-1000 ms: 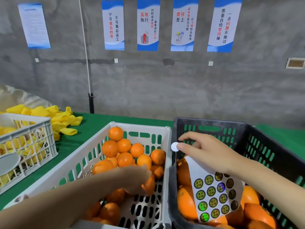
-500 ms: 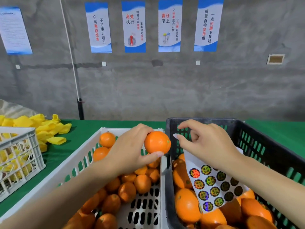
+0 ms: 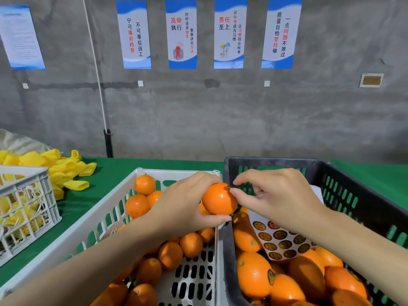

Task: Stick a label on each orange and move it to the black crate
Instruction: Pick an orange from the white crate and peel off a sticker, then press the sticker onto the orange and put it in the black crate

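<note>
The person's left hand (image 3: 187, 208) grips the orange (image 3: 218, 198) from its left and underneath, holding it up over the seam between the white crate (image 3: 174, 172) and the black crate (image 3: 271, 161), so its bare upper-right side faces the right hand (image 3: 280, 199). That hand's thumb and forefinger are pinched right at the peel on what looks like a label (image 3: 227, 187), though it's too tiny to be sure. Black crate's immediately right of the fruit, so probably a short drop after.
</note>
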